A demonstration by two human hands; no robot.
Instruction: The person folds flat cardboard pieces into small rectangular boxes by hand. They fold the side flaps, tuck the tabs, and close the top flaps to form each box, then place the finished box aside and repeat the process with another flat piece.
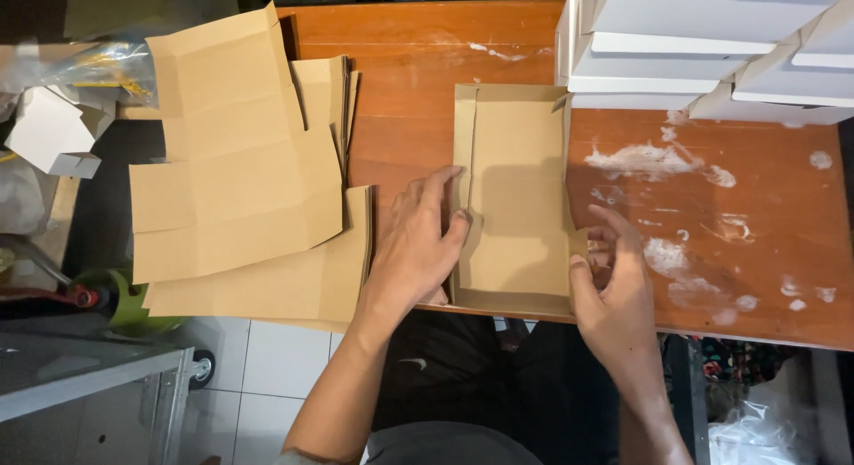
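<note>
A: Where's the box?

B: Half-folded brown cardboard box [516, 198] lies on the wooden worktop [409, 83], near its front edge, approx. centre of view. Long side walls are up, base flat & open to the camera.

A: Left hand?

B: Left hand [414, 247] lies palm down against the box's left wall. Fingers [438, 188] stretched out, close together, pressing along the folded wall; thumb tip hooks over the wall's edge on the inside.

A: Right hand?

B: Right hand [614, 283] is at the box's front right corner. Thumb & curled fingers pinch a small flap there, thumb on the box side, index arched over the top.

A: Other stuff nearby?

B: Stack of flat brown cardboard blanks [240, 189] just left of the left hand, fanned out, hanging partly over the worktop's left edge. Pile of finished white boxes [712, 47] at top right, its near corner touching the brown box's far right end. White smears [658, 163] on the wood right of the box.

A: Off the worktop?

B: Small white folded box [53, 132] & a clear plastic bag [80, 65] far left. Tiled floor [267, 367] below, w/ a grey metal cart [98, 376] on a castor at bottom left. Person's dark trousers [471, 376] show between the forearms.
</note>
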